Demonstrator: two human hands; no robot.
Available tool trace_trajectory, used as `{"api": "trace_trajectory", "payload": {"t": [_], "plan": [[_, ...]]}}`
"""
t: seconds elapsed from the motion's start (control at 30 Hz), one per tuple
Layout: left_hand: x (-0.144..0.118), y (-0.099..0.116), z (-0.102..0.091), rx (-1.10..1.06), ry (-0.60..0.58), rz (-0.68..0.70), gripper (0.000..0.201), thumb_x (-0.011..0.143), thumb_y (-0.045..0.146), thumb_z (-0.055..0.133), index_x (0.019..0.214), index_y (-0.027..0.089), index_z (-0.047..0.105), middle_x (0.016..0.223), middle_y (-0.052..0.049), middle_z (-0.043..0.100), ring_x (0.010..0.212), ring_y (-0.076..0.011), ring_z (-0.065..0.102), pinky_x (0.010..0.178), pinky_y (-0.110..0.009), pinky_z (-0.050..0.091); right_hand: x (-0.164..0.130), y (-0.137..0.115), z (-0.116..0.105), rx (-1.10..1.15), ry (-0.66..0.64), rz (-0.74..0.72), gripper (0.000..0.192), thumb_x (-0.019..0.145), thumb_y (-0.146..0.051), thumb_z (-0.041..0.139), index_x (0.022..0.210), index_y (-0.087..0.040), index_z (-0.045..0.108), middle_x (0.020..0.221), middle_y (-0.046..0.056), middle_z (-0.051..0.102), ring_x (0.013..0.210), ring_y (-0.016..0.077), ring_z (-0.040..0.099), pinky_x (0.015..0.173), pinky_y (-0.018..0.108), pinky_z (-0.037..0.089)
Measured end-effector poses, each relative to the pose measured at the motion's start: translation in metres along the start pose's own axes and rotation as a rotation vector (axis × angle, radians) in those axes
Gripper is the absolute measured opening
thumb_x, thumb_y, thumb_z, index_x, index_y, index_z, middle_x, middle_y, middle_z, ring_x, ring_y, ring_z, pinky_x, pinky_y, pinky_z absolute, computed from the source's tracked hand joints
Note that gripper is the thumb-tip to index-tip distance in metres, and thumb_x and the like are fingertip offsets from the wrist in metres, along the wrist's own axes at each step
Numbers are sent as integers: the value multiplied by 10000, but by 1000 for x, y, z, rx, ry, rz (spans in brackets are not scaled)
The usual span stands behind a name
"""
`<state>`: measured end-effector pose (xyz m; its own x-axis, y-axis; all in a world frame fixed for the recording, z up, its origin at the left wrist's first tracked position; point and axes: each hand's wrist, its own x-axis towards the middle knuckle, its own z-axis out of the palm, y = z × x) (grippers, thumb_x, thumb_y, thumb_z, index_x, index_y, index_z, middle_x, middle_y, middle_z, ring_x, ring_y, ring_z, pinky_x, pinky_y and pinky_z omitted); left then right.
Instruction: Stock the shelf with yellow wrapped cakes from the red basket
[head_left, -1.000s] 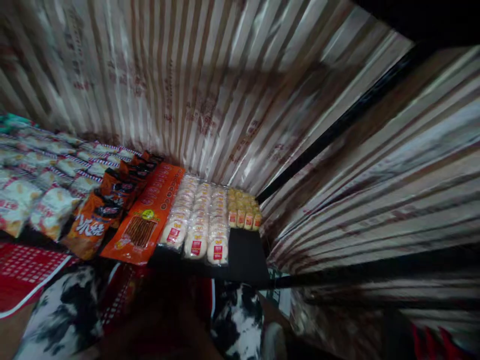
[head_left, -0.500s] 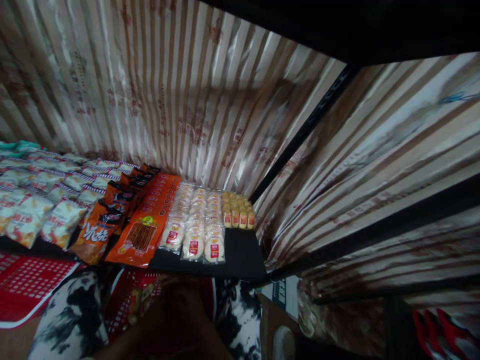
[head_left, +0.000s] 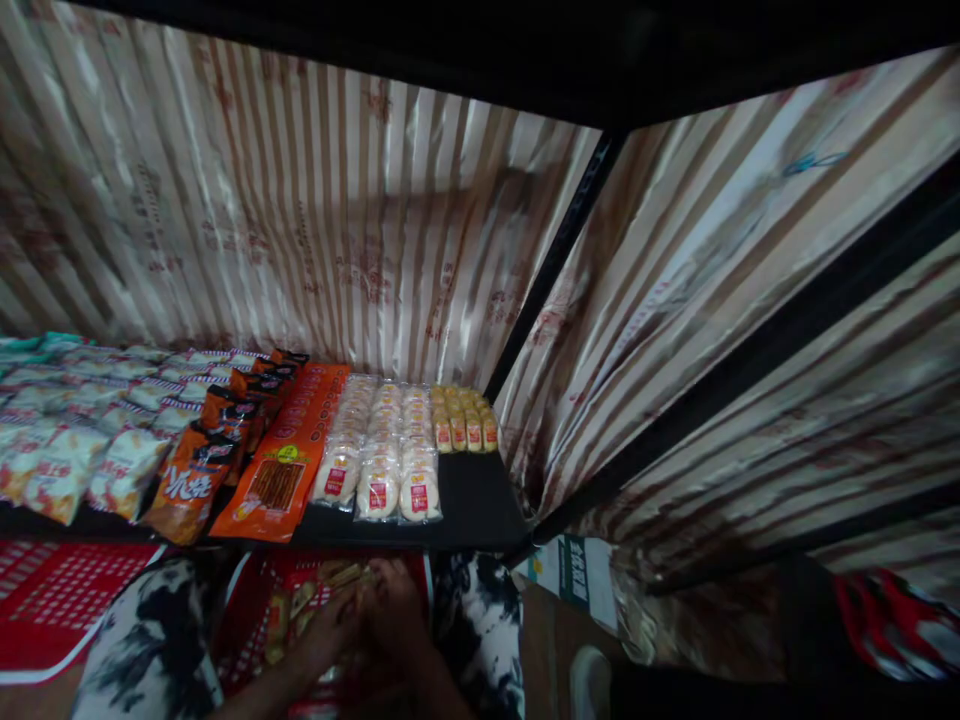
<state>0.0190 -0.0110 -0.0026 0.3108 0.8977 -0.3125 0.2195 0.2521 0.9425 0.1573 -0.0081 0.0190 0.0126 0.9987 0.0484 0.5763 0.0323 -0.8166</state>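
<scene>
Both hands are low in the red basket [head_left: 247,590] between my knees, close together over small yellow-wrapped snack packs [head_left: 277,625]. My left hand [head_left: 337,625] has its fingers curled inward, touching or nearly touching the right. My right hand [head_left: 394,605] is bent over beside it, fingers closed near the basket's far rim. Dim light and the hands themselves hide what is between the fingers. On the black shelf [head_left: 480,500] ahead stand rows of similar small yellow packs [head_left: 465,425], with round white cakes [head_left: 379,490] in clear wrap to their left.
Left along the shelf are a flat orange snack bag [head_left: 277,480], orange-brown bags [head_left: 187,485] and white snack bags [head_left: 127,470]. Another red basket [head_left: 60,600] sits at lower left. A black post [head_left: 562,250] and a printed box [head_left: 574,580] are on the right.
The view has shifted, showing more of the basket and its packs. My hands have moved slightly up in the picture and show more clearly. The shelf goods look the same.
</scene>
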Motion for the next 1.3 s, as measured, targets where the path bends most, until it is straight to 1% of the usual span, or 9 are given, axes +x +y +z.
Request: {"api": "trace_trajectory", "payload": {"t": [0.1,0.2,0.33,0.5,0.6,0.77,0.97,1.1,1.3], "plan": [[-5,21,2,-2,-21,-18,565,645,506,574,1108,186,634,1159,-75,643,1104,-276,551,982,-356,399,1,-5,-7,75,63,42,281,712,-166,507,953,-153,652,908,95,614,750,185,616,707,297,510],[-13,53,4,-23,-56,-14,517,659,457,550,1091,190,646,1149,-55,648,1112,-268,541,979,-353,396,1,-6,-15,177,75,43,354,738,-236,515,1062,-143,626,984,105,625,801,188,624,731,296,510],[-20,90,6,-26,-99,-42,456,655,393,548,1046,193,668,1140,-44,650,1104,-259,531,957,-340,394,2,-7,-32,344,-32,89,365,798,-325,497,1118,-181,598,923,47,672,681,144,618,641,262,502],[-19,114,12,-136,-159,-38,418,645,344,562,1007,164,668,981,-47,683,961,-240,580,863,-329,424,5,-23,-63,527,-43,95,326,798,-427,547,990,-180,638,845,33,670,677,133,598,583,228,467],[-16,126,15,-191,-215,17,342,675,331,561,939,143,674,881,-42,675,874,-217,583,823,-310,420,9,-30,-77,689,-49,123,370,760,-492,595,944,-176,643,704,-6,633,543,94,529,494,195,409],[-13,135,21,-211,-244,52,325,732,393,574,913,140,667,878,-42,654,850,-194,566,763,-273,419,14,-30,-87,820,-12,166,371,727,-508,627,865,-164,661,613,-28,600,462,70,443,452,187,348],[-8,124,27,-310,-206,-50,465,709,477,629,1018,130,623,840,-42,632,698,-149,575,600,-233,399,17,-36,-97,1028,68,194,220,711,-347,581,831,-180,662,728,-3,661,582,113,531,527,202,394],[-6,126,31,-320,-238,-40,465,705,460,638,1024,123,603,786,-24,619,580,-107,555,502,-201,326,21,-40,-105,1017,109,186,200,703,-322,548,802,-187,656,810,9,683,681,139,577,614,222,433],[3,137,41,-243,-159,-20,456,669,443,661,984,126,574,711,3,600,524,-84,511,478,-198,299,27,-32,-109,1003,142,180,329,743,-405,578,974,-177,631,958,54,687,813,189,627,710,280,487]]}}
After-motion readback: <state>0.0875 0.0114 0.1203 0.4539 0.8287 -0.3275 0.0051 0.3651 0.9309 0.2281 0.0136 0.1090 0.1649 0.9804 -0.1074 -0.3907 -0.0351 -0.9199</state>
